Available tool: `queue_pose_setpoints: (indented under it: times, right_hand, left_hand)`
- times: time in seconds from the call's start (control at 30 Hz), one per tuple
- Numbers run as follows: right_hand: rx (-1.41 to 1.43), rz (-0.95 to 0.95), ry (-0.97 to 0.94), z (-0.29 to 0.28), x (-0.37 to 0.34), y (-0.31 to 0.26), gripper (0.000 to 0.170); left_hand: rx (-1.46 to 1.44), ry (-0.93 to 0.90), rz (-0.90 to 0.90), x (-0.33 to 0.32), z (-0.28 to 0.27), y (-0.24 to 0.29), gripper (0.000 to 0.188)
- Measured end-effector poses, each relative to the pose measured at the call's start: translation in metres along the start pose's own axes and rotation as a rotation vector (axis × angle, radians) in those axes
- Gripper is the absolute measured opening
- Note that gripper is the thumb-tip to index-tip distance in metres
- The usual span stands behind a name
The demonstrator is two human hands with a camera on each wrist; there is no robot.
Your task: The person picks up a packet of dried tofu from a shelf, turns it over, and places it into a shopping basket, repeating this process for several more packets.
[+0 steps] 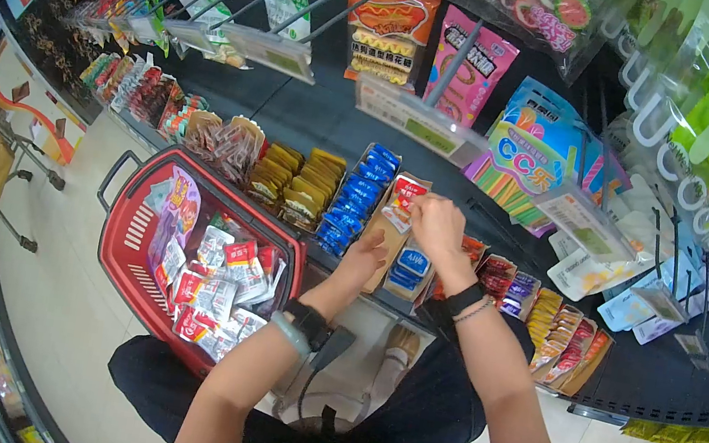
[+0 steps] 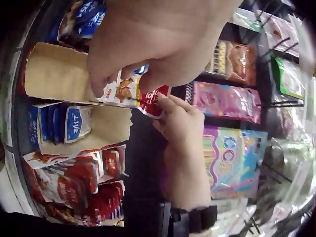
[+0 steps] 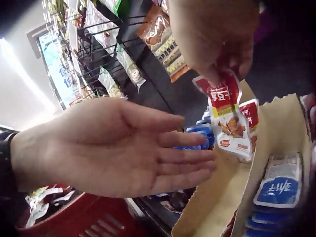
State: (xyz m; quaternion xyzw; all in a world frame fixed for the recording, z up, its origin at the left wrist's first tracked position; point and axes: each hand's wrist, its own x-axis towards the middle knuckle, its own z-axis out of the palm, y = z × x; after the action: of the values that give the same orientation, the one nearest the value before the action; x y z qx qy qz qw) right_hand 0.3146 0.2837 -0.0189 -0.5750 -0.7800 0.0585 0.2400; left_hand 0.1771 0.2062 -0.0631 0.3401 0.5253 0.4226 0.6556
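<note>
My right hand point(image 1: 439, 231) pinches the red top end of a red-and-white snack packet point(image 3: 228, 121) with a picture of brown food pieces. The packet hangs upright over a narrow cardboard box point(image 3: 210, 210), in front of a second similar packet point(image 3: 251, 112) at the box's far end. Bare cardboard shows along the rest of the box. Beside the box, my left hand point(image 3: 118, 148) is held palm showing, fingers extended toward the packet. In the left wrist view its fingers overlap the packet's lower end.
A red shopping basket point(image 1: 112, 263) with several red-and-white packets stands at left against the shelf. Boxes of blue packets point(image 1: 362, 200) and other blue packets point(image 3: 277, 190) flank the cardboard box. Hanging hooks with price tags point(image 1: 420, 121) jut out above. A trolley point(image 1: 8, 179) stands far left.
</note>
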Motion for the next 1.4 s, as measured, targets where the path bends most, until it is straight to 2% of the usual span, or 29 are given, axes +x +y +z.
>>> queue_pose_setpoints:
  times: [0.03,0.13,0.2,0.27,0.3,0.43,0.47,0.5,0.73,0.8,0.83,0.87,0.93,0.97,1.03,1.07,1.13,1.2,1.27,1.3,1.33,1.4]
  right_hand:
    - [-0.016,0.006,-0.025,0.006,0.002,0.001,0.013]
    - [0.031,-0.06,0.034,0.02,0.005,0.006,0.012]
    - [0.012,-0.082,0.016,0.026,0.009,0.01,0.012]
    - [-0.001,0.04,-0.043,0.027,0.011,0.01,0.012]
    - [0.014,0.082,-0.151,0.027,0.012,0.012,0.013]
    - [0.019,0.085,-0.161,0.038,0.012,0.023,0.013]
    - [0.036,0.127,-0.191,0.037,0.012,0.023,0.018]
    - [0.051,0.169,-0.221,0.034,0.012,0.021,0.031]
    - [0.122,0.216,-0.244,0.018,0.013,0.009,0.03]
    - [0.076,0.196,-0.223,0.011,0.012,0.003,0.03]
    - [0.044,0.209,-0.271,0.01,0.013,-0.001,0.029]
    - [0.088,0.145,-0.197,0.016,0.011,-0.002,0.023]
    - [0.2,-0.03,-0.039,0.023,0.01,-0.013,0.015]
    - [0.256,-0.083,-0.006,0.023,0.009,-0.023,0.013]
    - [0.32,-0.163,-0.043,0.016,0.003,-0.053,0.012]
    - [0.367,-0.224,-0.069,0.012,-0.001,-0.068,0.012]
    - [0.387,-0.306,-0.089,0.011,-0.011,-0.097,0.012]
    - [0.473,-0.539,-0.131,0.022,-0.021,-0.12,0.011]
    - [0.481,-0.565,-0.202,0.026,-0.031,-0.144,0.01]
    - [0.479,-0.651,-0.256,0.036,-0.036,-0.152,0.008]
    - [0.475,-0.738,-0.307,0.041,-0.038,-0.161,0.007]
    - [0.5,-0.771,-0.324,0.049,-0.046,-0.176,0.007]
  left_hand:
    - [-0.218,0.043,-0.11,0.012,0.005,0.0,0.05]
    - [-0.318,-0.019,-0.15,0.041,0.012,0.002,0.053]
    - [-0.372,0.012,-0.155,0.057,0.016,-0.003,0.05]
    - [-0.475,0.008,-0.158,0.074,0.017,-0.01,0.045]
    - [-0.538,-0.011,-0.184,0.081,0.015,-0.014,0.042]
    - [-0.51,-0.005,-0.183,0.096,0.015,-0.026,0.041]
    - [-0.519,-0.014,-0.184,0.098,0.015,-0.027,0.041]
    - [-0.531,-0.024,-0.185,0.098,0.016,-0.026,0.042]
    - [-0.494,-0.004,-0.179,0.068,0.018,-0.022,0.05]
    - [-0.354,-0.026,-0.184,0.047,0.017,-0.022,0.05]
    - [-0.316,-0.036,-0.17,0.026,0.02,-0.006,0.047]
    - [-0.322,-0.001,-0.155,0.016,0.018,-0.01,0.043]
    - [-0.205,-0.076,-0.073,-0.009,0.003,-0.008,0.035]
    - [-0.21,-0.048,-0.069,-0.024,-0.006,-0.005,0.035]
    - [0.049,-0.103,0.059,-0.059,-0.02,0.018,0.029]
    - [0.047,-0.088,0.061,-0.074,-0.031,0.027,0.029]
    - [0.539,-0.034,0.258,-0.101,-0.065,0.042,0.03]
    - [1.036,0.156,0.443,-0.125,-0.104,0.048,0.049]
    - [1.472,0.377,0.232,-0.151,-0.128,0.053,0.072]
    - [1.507,0.347,0.125,-0.154,-0.156,0.044,0.084]
    - [1.531,0.312,-0.049,-0.167,-0.16,0.057,0.086]
    - [1.483,0.225,-0.129,-0.181,-0.182,0.064,0.085]
